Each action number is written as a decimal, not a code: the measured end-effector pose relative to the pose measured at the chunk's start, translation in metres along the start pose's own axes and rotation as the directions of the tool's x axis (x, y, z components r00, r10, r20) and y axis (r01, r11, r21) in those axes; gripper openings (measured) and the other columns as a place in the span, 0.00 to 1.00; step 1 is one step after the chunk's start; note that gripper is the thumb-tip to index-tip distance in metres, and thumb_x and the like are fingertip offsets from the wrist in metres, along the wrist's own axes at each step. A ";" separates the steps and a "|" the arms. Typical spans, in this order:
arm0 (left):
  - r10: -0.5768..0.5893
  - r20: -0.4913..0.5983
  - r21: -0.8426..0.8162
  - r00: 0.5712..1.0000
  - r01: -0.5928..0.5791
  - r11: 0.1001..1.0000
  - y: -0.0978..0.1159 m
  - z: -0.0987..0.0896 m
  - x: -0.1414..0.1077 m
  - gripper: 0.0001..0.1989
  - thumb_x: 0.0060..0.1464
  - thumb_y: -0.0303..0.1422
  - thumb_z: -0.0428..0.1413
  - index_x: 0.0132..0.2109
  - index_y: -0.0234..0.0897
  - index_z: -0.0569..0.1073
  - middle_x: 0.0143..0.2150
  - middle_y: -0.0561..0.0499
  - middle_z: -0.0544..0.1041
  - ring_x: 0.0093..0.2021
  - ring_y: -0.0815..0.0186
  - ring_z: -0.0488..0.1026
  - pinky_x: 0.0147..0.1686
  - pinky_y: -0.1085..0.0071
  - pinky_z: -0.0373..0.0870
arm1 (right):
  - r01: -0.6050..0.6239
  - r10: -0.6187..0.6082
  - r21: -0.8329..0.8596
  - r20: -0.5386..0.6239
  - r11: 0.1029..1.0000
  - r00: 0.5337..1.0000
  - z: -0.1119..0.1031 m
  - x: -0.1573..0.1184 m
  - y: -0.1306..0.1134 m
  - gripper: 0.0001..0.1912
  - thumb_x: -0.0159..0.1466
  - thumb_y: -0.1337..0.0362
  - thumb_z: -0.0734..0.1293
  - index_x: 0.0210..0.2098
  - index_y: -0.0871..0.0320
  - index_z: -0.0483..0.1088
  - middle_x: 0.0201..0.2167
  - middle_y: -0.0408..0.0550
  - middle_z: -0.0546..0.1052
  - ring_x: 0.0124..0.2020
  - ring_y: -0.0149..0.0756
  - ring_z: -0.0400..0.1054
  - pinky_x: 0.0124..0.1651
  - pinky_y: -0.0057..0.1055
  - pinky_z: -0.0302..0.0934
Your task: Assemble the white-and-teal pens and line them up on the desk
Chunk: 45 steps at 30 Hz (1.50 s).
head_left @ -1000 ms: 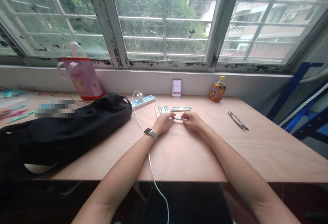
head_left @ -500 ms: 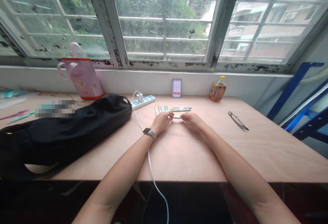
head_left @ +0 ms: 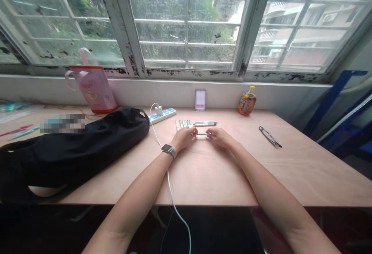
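Left hand (head_left: 183, 138) and right hand (head_left: 220, 138) holding pen (head_left: 201, 133) level over desk (head_left: 290, 169), other pens (head_left: 182, 124) lying just beyond.

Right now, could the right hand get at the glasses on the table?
Probably yes: nothing lies between the right hand and the glasses, though it holds the pen.

pen (head_left: 201, 133) ends hidden by hands (head_left: 183, 138) (head_left: 221, 138); left patch (head_left: 62, 123) pixelated

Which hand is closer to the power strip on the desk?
Left. The left hand rests in front of the power strip and slightly to its right; the right hand lies farther right, past the left hand.
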<state>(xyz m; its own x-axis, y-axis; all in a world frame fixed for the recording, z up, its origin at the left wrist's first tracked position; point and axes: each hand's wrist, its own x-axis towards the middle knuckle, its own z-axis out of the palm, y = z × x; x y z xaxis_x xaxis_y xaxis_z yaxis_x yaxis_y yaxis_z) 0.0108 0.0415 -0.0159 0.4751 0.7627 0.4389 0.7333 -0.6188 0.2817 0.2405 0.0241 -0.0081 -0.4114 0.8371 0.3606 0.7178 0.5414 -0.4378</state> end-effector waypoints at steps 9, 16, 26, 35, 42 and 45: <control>-0.016 0.001 -0.259 1.000 0.016 0.966 0.003 0.000 0.000 0.06 0.61 0.30 0.53 0.39 0.39 0.75 0.37 0.51 0.82 0.38 0.62 0.78 0.40 0.69 0.71 | 0.019 -0.019 0.004 -0.078 1.000 0.997 0.001 0.002 0.007 0.05 0.62 0.71 0.67 0.37 0.57 0.75 0.35 0.48 0.78 0.35 0.34 0.68 0.41 0.29 0.60; -0.094 -0.010 -0.415 0.996 0.082 0.906 0.008 -0.004 0.000 0.09 0.64 0.34 0.50 0.40 0.38 0.74 0.34 0.51 0.82 0.35 0.63 0.78 0.41 0.67 0.72 | 0.048 -0.057 -0.050 -0.194 0.998 0.979 0.002 0.003 0.007 0.05 0.63 0.70 0.67 0.37 0.56 0.75 0.37 0.48 0.77 0.37 0.36 0.67 0.43 0.31 0.60; -0.130 0.015 -0.419 0.991 0.124 0.900 0.009 -0.002 0.000 0.19 0.67 0.41 0.46 0.32 0.37 0.72 0.29 0.50 0.80 0.29 0.66 0.74 0.34 0.71 0.69 | 0.007 -0.022 -0.089 -0.172 0.996 0.985 0.005 0.006 0.006 0.10 0.70 0.63 0.64 0.41 0.53 0.78 0.39 0.50 0.78 0.39 0.39 0.67 0.44 0.33 0.57; -0.124 0.010 -0.415 0.992 0.117 0.902 0.007 0.001 0.001 0.25 0.68 0.44 0.41 0.28 0.38 0.70 0.27 0.51 0.78 0.26 0.68 0.71 0.31 0.71 0.67 | 0.028 -0.035 -0.040 -0.184 0.999 0.982 0.004 0.005 0.001 0.05 0.67 0.66 0.65 0.40 0.55 0.74 0.39 0.49 0.79 0.39 0.39 0.68 0.45 0.33 0.58; -0.158 0.009 -0.461 0.987 0.144 0.876 0.010 0.000 0.001 0.20 0.67 0.41 0.45 0.31 0.37 0.72 0.30 0.50 0.81 0.26 0.68 0.71 0.31 0.72 0.67 | -0.025 0.010 -0.111 -0.136 0.993 0.991 0.007 0.006 0.003 0.08 0.70 0.62 0.62 0.41 0.55 0.73 0.39 0.50 0.79 0.41 0.40 0.68 0.42 0.32 0.55; -0.168 0.001 -0.460 0.986 0.150 0.875 0.011 -0.001 0.001 0.19 0.66 0.40 0.46 0.31 0.37 0.73 0.31 0.50 0.81 0.26 0.68 0.71 0.32 0.72 0.67 | -0.001 -0.013 -0.108 -0.123 0.994 0.992 0.005 0.005 0.003 0.09 0.71 0.61 0.61 0.41 0.54 0.73 0.38 0.49 0.78 0.39 0.38 0.67 0.41 0.31 0.54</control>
<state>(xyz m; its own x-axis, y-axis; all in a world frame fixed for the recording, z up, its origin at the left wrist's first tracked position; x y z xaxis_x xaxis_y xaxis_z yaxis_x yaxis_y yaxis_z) 0.0187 0.0354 -0.0112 0.3454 0.8560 0.3846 0.4889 -0.5140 0.7049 0.2371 0.0303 -0.0117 -0.3481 0.8140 0.4650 0.7745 0.5292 -0.3467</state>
